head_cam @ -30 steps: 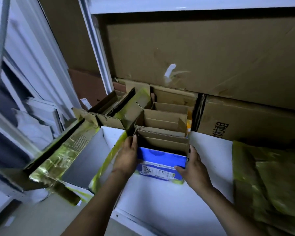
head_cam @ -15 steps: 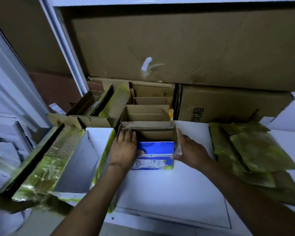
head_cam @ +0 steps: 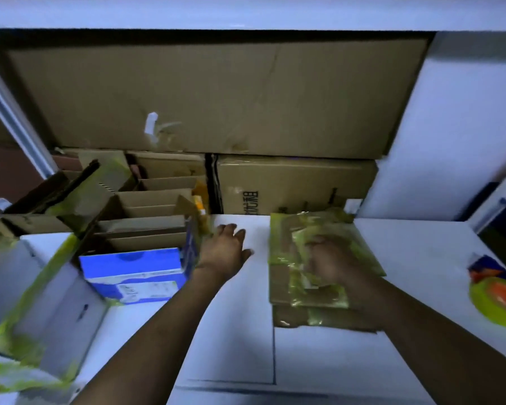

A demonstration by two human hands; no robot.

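A blue and white carton (head_cam: 135, 270) stands open on the white table (head_cam: 231, 340), with brown cardboard dividers (head_cam: 142, 229) upright inside it. My left hand (head_cam: 227, 251) lies just right of the carton with fingers spread, its edge against the carton's side. To the right is a stack of flattened brown cartons (head_cam: 287, 276) with yellow-green tape on them. My right hand (head_cam: 330, 266) rests on top of that stack. It is blurred, so its grip cannot be made out.
A white box (head_cam: 41, 290) with yellow-green tape stands open at the left. Large brown cardboard boxes (head_cam: 216, 95) fill the shelf behind, a smaller one (head_cam: 295, 185) below them. A yellow-green tape roll with an orange core (head_cam: 497, 298) lies at the right edge.
Both hands let go of the blue carton. My right hand moved right onto the stack of flattened cartons, my left hand crossed to the carton's right side. The view swung right.
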